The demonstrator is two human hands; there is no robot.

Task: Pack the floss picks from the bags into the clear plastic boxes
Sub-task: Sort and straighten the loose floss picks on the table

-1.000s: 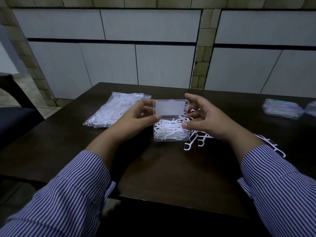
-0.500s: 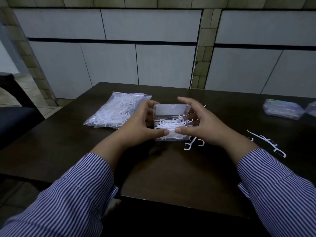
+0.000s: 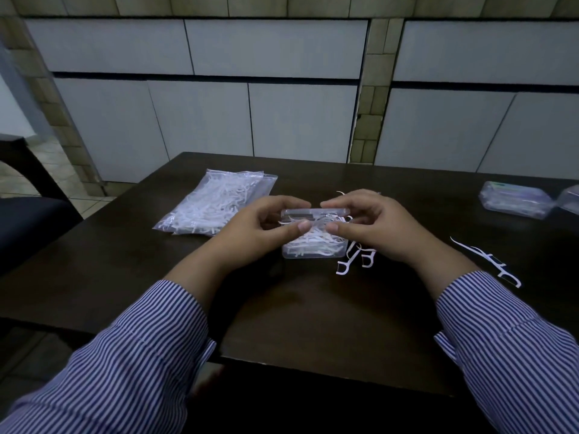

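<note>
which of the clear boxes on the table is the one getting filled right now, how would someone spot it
On the dark table, look between the left hand and right hand. The clear box there is held by both, lid nearly down on white picks. Unlike the closed boxes at far right, nobody touches those.

- Lying bare between the sleeves: near strip of counter (image 3: pixel 313 324).
- Blocking the left: bag of picks (image 3: pixel 216 203).
- Crowding the right: loose picks (image 3: pixel 355 261), stray picks (image 3: pixel 488 261), closed boxes (image 3: pixel 517 203) at the far edge.
</note>
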